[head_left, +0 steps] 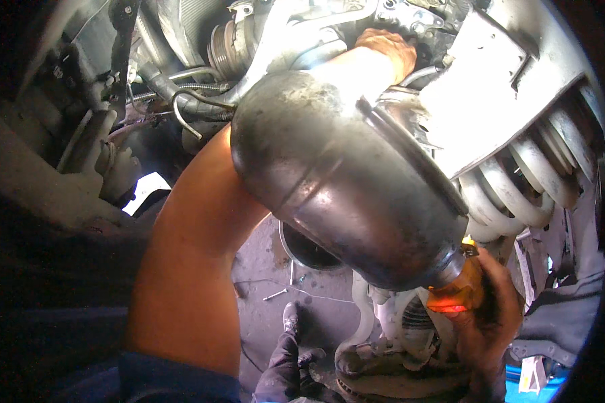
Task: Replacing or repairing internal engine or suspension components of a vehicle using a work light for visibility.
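Head view: we are reaching our left hand up behind the large dark metal canister, where its fingers are resting against the engine parts; whether they are closed on anything we cannot tell. We are wrapping our right hand around an orange-glowing tool, fingers clamped on it, just below the canister's narrow lower end and beside the white coil spring.

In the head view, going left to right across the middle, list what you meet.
Gap of daylight → the person's bare left forearm → dark rounded metal canister → white coil spring. Lower right, the right hand holds an orange object.
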